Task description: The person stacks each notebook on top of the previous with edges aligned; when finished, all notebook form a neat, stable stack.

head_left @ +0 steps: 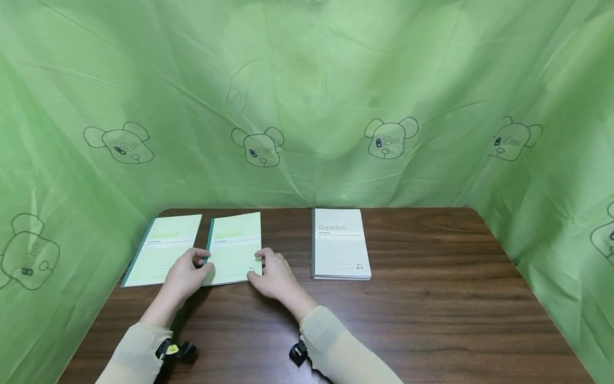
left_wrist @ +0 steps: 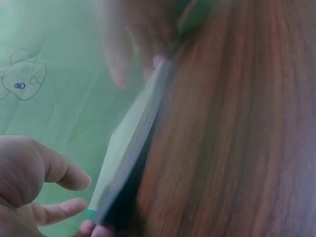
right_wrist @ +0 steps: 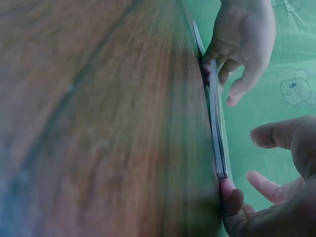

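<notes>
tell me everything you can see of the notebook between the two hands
The notebook is closed, its pale green, lined cover looking like paper, with "Gambit" in faint yellow-green letters and a darker green spine strip down its left side. It sits slightly turned at the brown table, right of a similar notebook. The left hand holds its spine side, the right hand its right edge. Whether it lies fully flat is unclear.

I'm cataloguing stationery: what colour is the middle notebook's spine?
Teal spine, clearest in the head view.
</notes>
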`<control>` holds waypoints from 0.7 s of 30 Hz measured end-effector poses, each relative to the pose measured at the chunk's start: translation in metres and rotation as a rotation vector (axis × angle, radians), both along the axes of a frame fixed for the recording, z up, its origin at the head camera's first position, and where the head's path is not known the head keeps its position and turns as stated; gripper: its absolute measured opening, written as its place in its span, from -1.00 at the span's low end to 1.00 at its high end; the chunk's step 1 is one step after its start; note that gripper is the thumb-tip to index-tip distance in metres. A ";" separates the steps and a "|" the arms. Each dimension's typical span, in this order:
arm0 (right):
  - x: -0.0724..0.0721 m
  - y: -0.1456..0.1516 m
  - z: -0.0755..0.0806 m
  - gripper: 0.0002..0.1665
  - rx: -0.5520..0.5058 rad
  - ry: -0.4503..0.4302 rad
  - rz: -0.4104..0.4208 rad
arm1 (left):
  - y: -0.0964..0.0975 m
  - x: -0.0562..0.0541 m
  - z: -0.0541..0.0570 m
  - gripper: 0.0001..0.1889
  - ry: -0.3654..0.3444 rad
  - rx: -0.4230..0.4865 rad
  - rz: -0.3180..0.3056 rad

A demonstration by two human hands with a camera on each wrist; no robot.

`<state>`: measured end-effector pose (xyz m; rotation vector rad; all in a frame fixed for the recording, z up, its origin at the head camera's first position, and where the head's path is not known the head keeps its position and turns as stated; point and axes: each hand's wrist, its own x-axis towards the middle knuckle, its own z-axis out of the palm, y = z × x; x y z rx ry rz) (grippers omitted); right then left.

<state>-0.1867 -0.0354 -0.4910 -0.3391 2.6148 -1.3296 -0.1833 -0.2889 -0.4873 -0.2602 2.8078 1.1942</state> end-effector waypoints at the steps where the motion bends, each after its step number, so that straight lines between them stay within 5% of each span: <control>1: 0.000 0.001 -0.001 -0.37 -0.005 0.000 -0.005 | 0.001 0.000 -0.001 -0.47 -0.009 0.044 0.010; 14: -0.006 0.016 -0.004 -0.52 -0.084 0.008 -0.084 | 0.010 0.000 0.002 -0.38 -0.049 0.496 0.113; 21: -0.005 0.023 0.003 -0.65 -0.272 -0.082 -0.112 | 0.015 0.002 0.008 -0.42 -0.015 0.556 0.100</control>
